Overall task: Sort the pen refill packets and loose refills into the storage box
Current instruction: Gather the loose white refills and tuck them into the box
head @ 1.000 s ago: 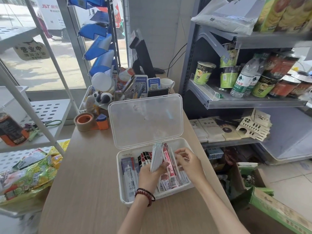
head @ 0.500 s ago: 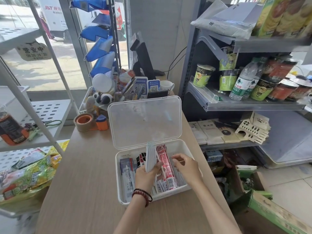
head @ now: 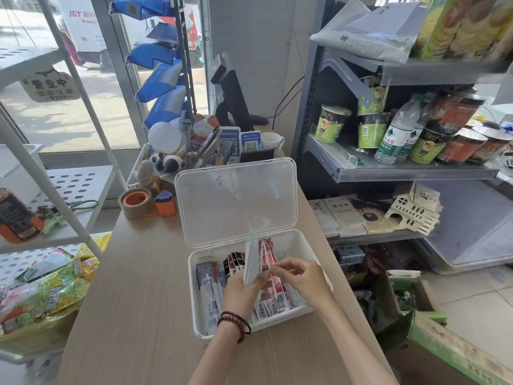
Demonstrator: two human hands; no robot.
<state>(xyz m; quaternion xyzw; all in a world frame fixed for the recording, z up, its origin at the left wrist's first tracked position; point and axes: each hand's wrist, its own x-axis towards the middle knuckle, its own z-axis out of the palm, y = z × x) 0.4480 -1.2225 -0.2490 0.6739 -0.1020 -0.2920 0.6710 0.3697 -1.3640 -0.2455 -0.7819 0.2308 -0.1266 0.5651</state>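
Since half a second ago the right hand (head: 304, 279) has drawn its fingertips leftward, off the red packets (head: 279, 291) lying in the box and across to the bundle of white refill packets (head: 252, 259). The left hand (head: 243, 291) has scarcely shifted. It grips that bundle with fingers and thumb curled round the lower end, so the packets stand nearly upright over the middle of the storage box (head: 194, 307). The right hand's fingers are curled, with thumb and forefinger brought together at the bundle's right edge, just above the left thumb. Whether they pinch a white packet or one of the red ones behind it, I cannot tell.

The storage box sits on the wooden counter (head: 133, 301) with its clear lid (head: 236, 201) standing open at the far side. Inside, blue-grey packets (head: 206, 284) lie flat along the left wall and black-and-red packets (head: 232, 263) lean just beside them. The red packets fill the right half, a few rising behind the bundle. A beaded bracelet (head: 234, 323) circles the left wrist, which crosses the near rim of the box.

A tape roll (head: 136, 202) rests on the counter left of the lid, well apart from the box. To the right, a metal shelf (head: 402, 172) carries cup noodles (head: 331, 123) and a water bottle (head: 395, 134)
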